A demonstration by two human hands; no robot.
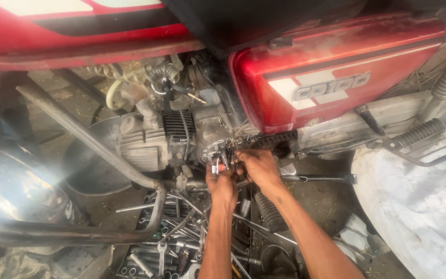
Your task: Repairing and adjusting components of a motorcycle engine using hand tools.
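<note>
Wiring (pixel 226 156), a small tangle of thin leads with a red-tipped piece among them, sits at the lower side of the motorcycle engine (pixel 181 134), just below the grey finned cylinder (pixel 143 144) and beside the engine's round side opening. Both hands meet there. The left hand (pixel 222 182) comes up from beneath the engine, its fingers curled close together around the red-tipped piece and the leads, though exactly which strand they pinch cannot be told. The right hand (pixel 256 166) lies just right of it, touching it, with fingertips bent inward and pressed onto the same bundle against the engine's side. A red side cover (pixel 331 72) hangs above and to the right of the engine, and a black footrest bar (pixel 318 179) runs out rightward from its base. Under the engine lies a heap of spanners and sockets (pixel 181 232) on the dirty ground.
</note>
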